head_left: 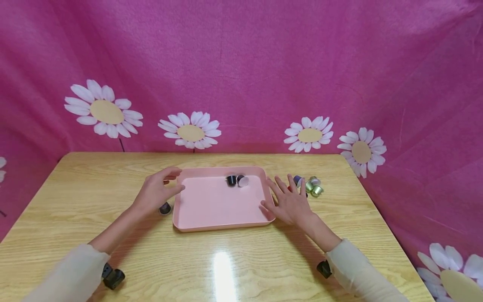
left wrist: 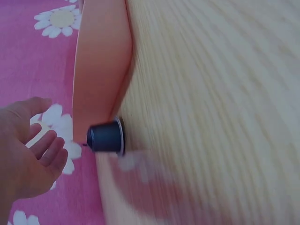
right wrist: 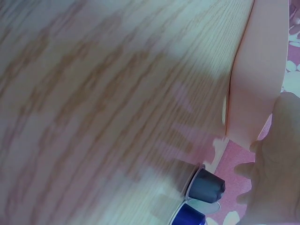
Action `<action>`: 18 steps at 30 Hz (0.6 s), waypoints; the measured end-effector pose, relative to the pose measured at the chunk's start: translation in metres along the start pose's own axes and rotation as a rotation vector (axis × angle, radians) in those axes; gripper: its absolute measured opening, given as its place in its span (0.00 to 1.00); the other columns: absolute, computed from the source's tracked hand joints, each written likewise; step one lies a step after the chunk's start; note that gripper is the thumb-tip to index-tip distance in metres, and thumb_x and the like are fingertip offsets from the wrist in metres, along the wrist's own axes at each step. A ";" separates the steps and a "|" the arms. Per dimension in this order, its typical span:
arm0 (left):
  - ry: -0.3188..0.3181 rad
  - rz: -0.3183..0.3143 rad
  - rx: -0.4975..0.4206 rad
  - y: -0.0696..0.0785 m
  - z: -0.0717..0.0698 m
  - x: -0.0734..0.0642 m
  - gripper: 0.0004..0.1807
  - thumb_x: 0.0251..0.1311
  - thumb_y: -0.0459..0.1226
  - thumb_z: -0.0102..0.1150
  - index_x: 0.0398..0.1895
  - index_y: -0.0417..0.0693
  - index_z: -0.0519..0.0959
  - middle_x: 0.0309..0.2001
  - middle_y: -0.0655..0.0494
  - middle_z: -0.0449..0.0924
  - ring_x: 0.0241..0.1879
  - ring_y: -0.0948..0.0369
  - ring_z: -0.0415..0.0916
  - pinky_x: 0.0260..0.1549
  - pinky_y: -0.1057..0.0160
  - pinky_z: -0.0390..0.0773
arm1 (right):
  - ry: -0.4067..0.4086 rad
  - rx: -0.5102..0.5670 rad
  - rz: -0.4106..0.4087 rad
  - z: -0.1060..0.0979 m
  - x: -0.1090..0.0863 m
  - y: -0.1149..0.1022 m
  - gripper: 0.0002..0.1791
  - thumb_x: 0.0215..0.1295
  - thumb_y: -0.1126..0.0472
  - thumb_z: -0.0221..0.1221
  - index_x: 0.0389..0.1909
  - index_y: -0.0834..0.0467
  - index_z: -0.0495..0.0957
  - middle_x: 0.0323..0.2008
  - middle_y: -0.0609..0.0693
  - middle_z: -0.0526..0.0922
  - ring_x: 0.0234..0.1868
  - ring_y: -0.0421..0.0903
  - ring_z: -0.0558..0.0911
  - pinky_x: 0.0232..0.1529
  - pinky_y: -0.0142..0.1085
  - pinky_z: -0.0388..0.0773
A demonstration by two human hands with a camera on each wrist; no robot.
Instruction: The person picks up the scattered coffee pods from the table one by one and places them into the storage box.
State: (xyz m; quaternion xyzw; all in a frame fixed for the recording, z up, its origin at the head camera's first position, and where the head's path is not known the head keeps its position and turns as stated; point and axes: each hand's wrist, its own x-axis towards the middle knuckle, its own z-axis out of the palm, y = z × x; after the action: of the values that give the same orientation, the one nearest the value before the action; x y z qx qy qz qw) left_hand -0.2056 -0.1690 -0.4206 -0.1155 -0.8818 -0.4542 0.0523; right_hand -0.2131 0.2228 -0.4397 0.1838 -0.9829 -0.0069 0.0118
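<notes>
A pink tray (head_left: pixel 219 228) lies on the wooden table, with a black coffee capsule (head_left: pixel 231 180) and a second dark capsule (head_left: pixel 242 180), its pale lid showing, near its far side. By the tray's left rim hovers my left hand (head_left: pixel 155 192), thumb apart from loosely bent fingers, holding nothing. Just below it a black capsule (left wrist: pixel 105 137) stands outside the tray. My right hand (head_left: pixel 292 206) is spread at the right rim; whether it touches the rim I cannot tell. Its fingers partly hide several capsules, among them a blue capsule (head_left: pixel 298 180) and a dark capsule (right wrist: pixel 206 186).
Green capsules (head_left: pixel 317 191) lie in a cluster right of my right hand. Pink cloth (head_left: pixel 241 75) with daisies hangs behind the table (head_left: pixel 170 260) and along its sides. Black wrist devices (head_left: pixel 113 277) sit at both sleeves.
</notes>
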 end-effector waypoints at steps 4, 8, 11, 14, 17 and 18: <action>-0.012 -0.028 0.008 -0.005 -0.010 -0.009 0.27 0.60 0.34 0.69 0.61 0.35 0.75 0.57 0.37 0.78 0.57 0.43 0.75 0.59 0.46 0.71 | -0.004 -0.002 0.002 0.000 0.000 0.000 0.42 0.68 0.30 0.46 0.78 0.48 0.59 0.74 0.57 0.61 0.75 0.68 0.50 0.66 0.71 0.37; -0.034 -0.040 0.013 -0.010 -0.017 -0.017 0.27 0.60 0.35 0.69 0.61 0.35 0.75 0.57 0.36 0.78 0.57 0.41 0.75 0.57 0.45 0.72 | -0.006 -0.003 0.003 0.000 0.000 0.000 0.43 0.68 0.30 0.46 0.78 0.48 0.58 0.74 0.57 0.61 0.75 0.68 0.50 0.66 0.71 0.37; -0.060 -0.034 0.002 -0.014 -0.019 -0.023 0.27 0.60 0.35 0.69 0.61 0.33 0.75 0.56 0.35 0.78 0.57 0.41 0.75 0.56 0.45 0.74 | -0.013 0.000 0.006 0.000 0.001 0.000 0.43 0.68 0.29 0.46 0.78 0.48 0.58 0.75 0.56 0.61 0.75 0.67 0.49 0.66 0.70 0.37; -0.076 -0.025 -0.018 -0.017 -0.019 -0.031 0.27 0.60 0.34 0.69 0.60 0.32 0.75 0.56 0.35 0.78 0.56 0.41 0.76 0.55 0.47 0.75 | -0.023 0.002 0.010 -0.001 0.001 0.000 0.43 0.68 0.29 0.46 0.78 0.47 0.57 0.75 0.56 0.60 0.75 0.67 0.49 0.67 0.70 0.36; -0.081 -0.023 -0.023 -0.019 -0.019 -0.037 0.27 0.60 0.35 0.70 0.60 0.32 0.75 0.56 0.35 0.78 0.56 0.42 0.76 0.54 0.47 0.76 | -0.029 0.004 0.014 -0.002 0.000 0.000 0.44 0.68 0.28 0.45 0.78 0.47 0.57 0.75 0.56 0.59 0.76 0.66 0.49 0.67 0.70 0.36; -0.081 -0.027 -0.022 -0.020 -0.019 -0.039 0.28 0.59 0.35 0.70 0.60 0.32 0.75 0.56 0.36 0.78 0.56 0.42 0.76 0.54 0.47 0.76 | -0.028 0.003 0.013 -0.002 0.001 0.000 0.44 0.68 0.28 0.45 0.78 0.48 0.58 0.75 0.56 0.60 0.75 0.67 0.49 0.67 0.70 0.36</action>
State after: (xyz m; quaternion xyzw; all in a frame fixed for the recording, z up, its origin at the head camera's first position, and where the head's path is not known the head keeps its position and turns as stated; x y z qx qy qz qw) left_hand -0.1728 -0.2019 -0.4330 -0.1222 -0.8797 -0.4595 0.0093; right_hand -0.2136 0.2227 -0.4379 0.1774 -0.9841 -0.0077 -0.0022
